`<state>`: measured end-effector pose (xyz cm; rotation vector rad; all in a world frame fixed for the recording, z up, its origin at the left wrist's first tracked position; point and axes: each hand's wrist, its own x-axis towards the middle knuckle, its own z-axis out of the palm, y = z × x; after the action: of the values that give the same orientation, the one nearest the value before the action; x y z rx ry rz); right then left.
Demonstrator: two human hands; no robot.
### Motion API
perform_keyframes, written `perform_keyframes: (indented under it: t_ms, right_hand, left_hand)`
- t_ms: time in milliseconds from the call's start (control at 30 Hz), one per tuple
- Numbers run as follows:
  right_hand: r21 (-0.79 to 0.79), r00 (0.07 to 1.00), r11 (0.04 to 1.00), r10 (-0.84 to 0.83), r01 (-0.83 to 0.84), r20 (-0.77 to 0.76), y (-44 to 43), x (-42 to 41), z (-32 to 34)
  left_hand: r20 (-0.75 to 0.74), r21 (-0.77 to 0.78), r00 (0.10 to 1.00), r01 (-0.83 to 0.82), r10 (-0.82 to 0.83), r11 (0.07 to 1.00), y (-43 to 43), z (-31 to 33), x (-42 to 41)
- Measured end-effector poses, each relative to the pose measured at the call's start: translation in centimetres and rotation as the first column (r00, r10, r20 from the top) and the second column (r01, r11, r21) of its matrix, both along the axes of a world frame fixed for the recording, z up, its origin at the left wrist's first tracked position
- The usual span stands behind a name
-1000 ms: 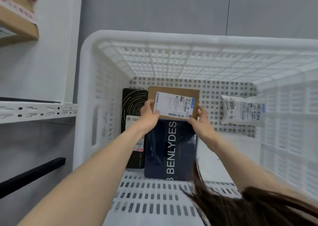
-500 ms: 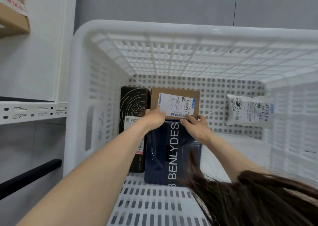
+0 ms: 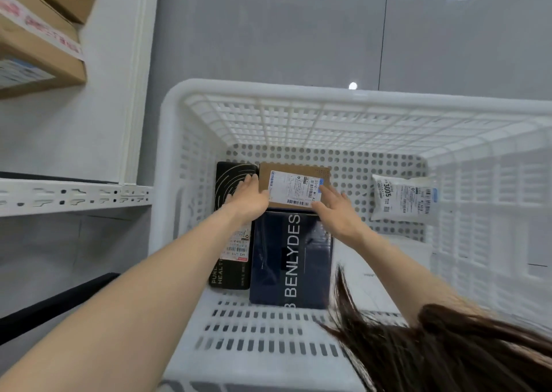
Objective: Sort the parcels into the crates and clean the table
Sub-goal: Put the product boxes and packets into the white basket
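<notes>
Head view: your grip has loosened since half a second ago; the brown parcel (image 3: 294,187) lies by the far wall of the crate (image 3: 298,98). Your left hand (image 3: 248,200), fingers straight, touches its left edge; your right hand (image 3: 337,212) rests flat fingers on its label.

The crate (image 3: 268,88) is open on top. A black box (image 3: 231,272), blue box (image 3: 286,260) and brown box (image 3: 265,179) fill its left. A bag (image 3: 403,200) sits far right. Bare floor lies between.
</notes>
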<state>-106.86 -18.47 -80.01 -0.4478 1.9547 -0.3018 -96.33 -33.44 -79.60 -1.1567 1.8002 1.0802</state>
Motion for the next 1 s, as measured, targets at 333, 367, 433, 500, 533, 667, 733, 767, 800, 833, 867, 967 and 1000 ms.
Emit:
perform_keyframes:
  t_ms: [333,367,433,500,533,667,733,767,800,833,867,967,1000]
  right_hand:
    - [-0.130,0.999,0.991,-0.005,-0.001,-0.043,0.1,-0.6,18.1]
    - [-0.138,0.999,0.990,0.002,-0.008,-0.044,0.3,-0.9,19.6]
    - [-0.145,0.998,0.989,0.009,-0.019,-0.064,1.0,-1.4,23.7]
    - [-0.159,0.995,0.987,0.000,-0.015,-0.097,1.5,-2.3,26.4]
    - [-0.170,0.993,0.985,-0.007,-0.013,-0.119,1.7,-2.8,27.6]
    - [-0.188,0.988,0.982,-0.037,0.007,-0.152,2.4,-3.6,30.6]
    - [-0.176,0.989,0.984,-0.015,-0.012,-0.149,2.8,-3.4,31.2]
    - [-0.165,0.989,0.986,-0.001,-0.024,-0.147,2.9,-3.3,31.4]
    - [-0.159,0.990,0.987,0.008,-0.031,-0.144,2.9,-3.3,31.4]
    - [-0.155,0.991,0.988,0.003,-0.024,-0.134,3.0,-3.2,31.3]
    - [-0.152,0.992,0.988,-0.007,-0.012,-0.128,3.0,-3.2,31.2]
    - [-0.167,0.993,0.986,-0.039,0.021,-0.109,2.8,-2.8,30.8]
    - [-0.170,0.994,0.985,-0.044,0.026,-0.102,2.8,-2.7,30.8]
  left_hand:
    - [-0.166,-0.019,0.985,-0.053,0.049,0.998,-1.1,18.3,0.5]
    - [-0.167,-0.021,0.984,-0.067,0.063,0.998,-1.2,19.6,0.5]
    - [-0.192,-0.030,0.979,-0.079,0.072,0.996,-1.0,23.4,0.9]
    - [-0.246,-0.017,0.967,-0.072,0.066,0.997,-1.0,26.0,0.7]
    - [-0.267,-0.022,0.961,-0.076,0.067,0.997,-1.0,27.1,0.5]
    - [-0.284,-0.049,0.955,-0.108,0.090,0.993,-0.5,30.1,-0.3]
    - [-0.277,-0.053,0.958,-0.094,0.076,0.994,-0.1,31.0,-0.4]
    - [-0.272,-0.052,0.960,-0.080,0.063,0.995,0.1,31.4,-0.3]
    - [-0.270,-0.052,0.961,-0.072,0.055,0.996,0.1,31.4,-0.4]
    - [-0.263,-0.050,0.963,-0.071,0.056,0.996,0.2,31.6,-0.3]
    - [-0.270,-0.051,0.961,-0.073,0.057,0.996,0.1,31.7,-0.5]
    - [-0.277,-0.062,0.958,-0.099,0.078,0.993,-0.2,31.8,-0.3]
    - [-0.273,-0.066,0.959,-0.093,0.071,0.993,-0.3,31.8,-0.2]
